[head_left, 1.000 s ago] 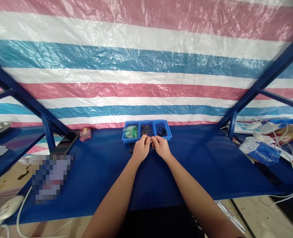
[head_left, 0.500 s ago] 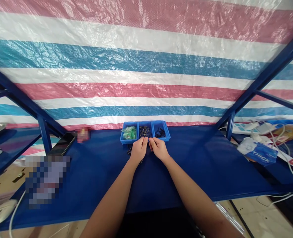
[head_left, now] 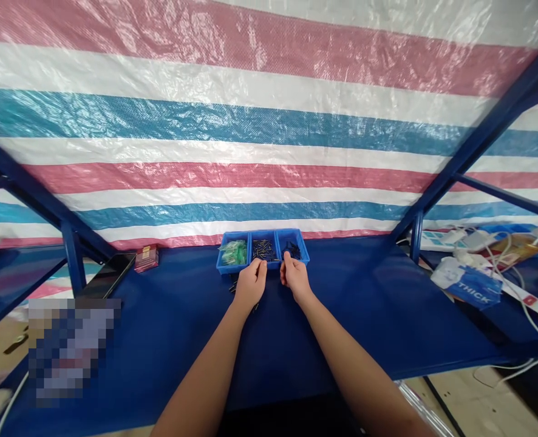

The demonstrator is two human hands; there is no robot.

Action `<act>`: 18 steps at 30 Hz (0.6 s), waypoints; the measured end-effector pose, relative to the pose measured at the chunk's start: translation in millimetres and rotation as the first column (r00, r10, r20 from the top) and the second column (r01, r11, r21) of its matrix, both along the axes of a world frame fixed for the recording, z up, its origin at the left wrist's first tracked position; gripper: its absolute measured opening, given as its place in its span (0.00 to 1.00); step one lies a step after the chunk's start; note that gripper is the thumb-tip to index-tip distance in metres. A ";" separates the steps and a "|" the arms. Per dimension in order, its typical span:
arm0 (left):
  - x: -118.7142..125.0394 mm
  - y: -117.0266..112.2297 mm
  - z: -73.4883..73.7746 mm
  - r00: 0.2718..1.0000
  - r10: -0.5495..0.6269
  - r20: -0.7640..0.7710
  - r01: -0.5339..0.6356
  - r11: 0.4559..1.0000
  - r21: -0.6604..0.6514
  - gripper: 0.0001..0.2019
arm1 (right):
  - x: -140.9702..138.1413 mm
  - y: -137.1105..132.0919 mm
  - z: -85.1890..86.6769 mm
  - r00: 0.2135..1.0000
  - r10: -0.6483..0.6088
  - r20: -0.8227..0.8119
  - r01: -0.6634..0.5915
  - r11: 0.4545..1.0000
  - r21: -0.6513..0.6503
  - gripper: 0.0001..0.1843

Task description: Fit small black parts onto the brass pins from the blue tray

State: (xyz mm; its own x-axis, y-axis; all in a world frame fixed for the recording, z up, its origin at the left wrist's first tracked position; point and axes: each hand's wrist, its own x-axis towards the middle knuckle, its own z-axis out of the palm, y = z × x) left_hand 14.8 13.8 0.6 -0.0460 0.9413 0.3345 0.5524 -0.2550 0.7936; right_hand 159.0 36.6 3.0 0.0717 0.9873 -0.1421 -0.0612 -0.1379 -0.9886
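Three blue bins (head_left: 233,269) stand joined in a row. The left one holds green and clear plastic packets (head_left: 234,252), the middle one slim dark, brassy pieces (head_left: 263,249), the right one small black parts (head_left: 293,249). My left hand (head_left: 249,284) is closed in a pinch just in front of the middle bin; a thin sliver seems to stick out from its fingertips, too small to name. Closed too, my right hand (head_left: 295,278) is at the front of the right bin, its grip hidden. Slim black pieces (head_left: 233,285) lie beside and beneath my left hand.
The bins rest on a blue table (head_left: 364,303) before a striped plastic sheet (head_left: 269,176). A dark red box (head_left: 146,258) and a black flat device (head_left: 107,276) lie at left. Blue frame bars rise on both sides. A THICK packet (head_left: 472,282) and cables are at right.
My hands, which were together at the fingertips, have moved apart, the right one shifting toward the right bin. The whole view has tilted slightly.
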 end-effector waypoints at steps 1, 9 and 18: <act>-0.3 0.1 -0.3 1.000 0.008 -0.003 -0.008 1.000 0.001 0.19 | 0.4 -0.6 0.9 1.000 -0.026 -0.007 0.026 1.000 -0.010 0.34; -3.2 -0.4 -0.7 0.998 0.057 -0.010 -0.057 0.998 -0.004 0.21 | 2.4 -3.4 5.4 0.985 -0.150 -0.079 0.146 0.988 -0.054 0.30; -4.6 -0.1 -1.2 0.997 0.074 0.000 -0.074 0.997 0.013 0.21 | 7.6 -0.6 1.1 0.976 -0.149 0.161 0.131 0.984 0.117 0.27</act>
